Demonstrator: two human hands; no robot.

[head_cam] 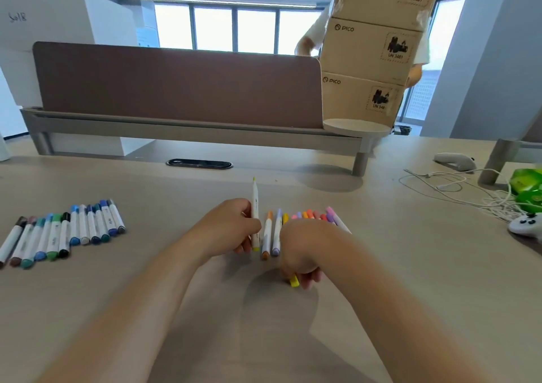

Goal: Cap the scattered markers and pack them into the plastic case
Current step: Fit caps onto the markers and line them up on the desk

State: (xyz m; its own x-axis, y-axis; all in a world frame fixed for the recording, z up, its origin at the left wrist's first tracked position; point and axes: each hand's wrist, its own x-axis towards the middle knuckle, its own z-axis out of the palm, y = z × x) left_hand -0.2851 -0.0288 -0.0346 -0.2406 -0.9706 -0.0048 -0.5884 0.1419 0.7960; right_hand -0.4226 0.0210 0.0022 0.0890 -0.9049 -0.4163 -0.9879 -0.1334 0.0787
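Head view: yellow marker (255,212) — white barrel, tip bare — upright in left hand (231,226).

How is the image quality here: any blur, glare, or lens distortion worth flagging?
Head view: the windows are blown out by backlight; wide-angle bending curves the stacked cardboard boxes and the divider panel; the right hand is slightly motion-blurred; the markers on the left stay sharp.
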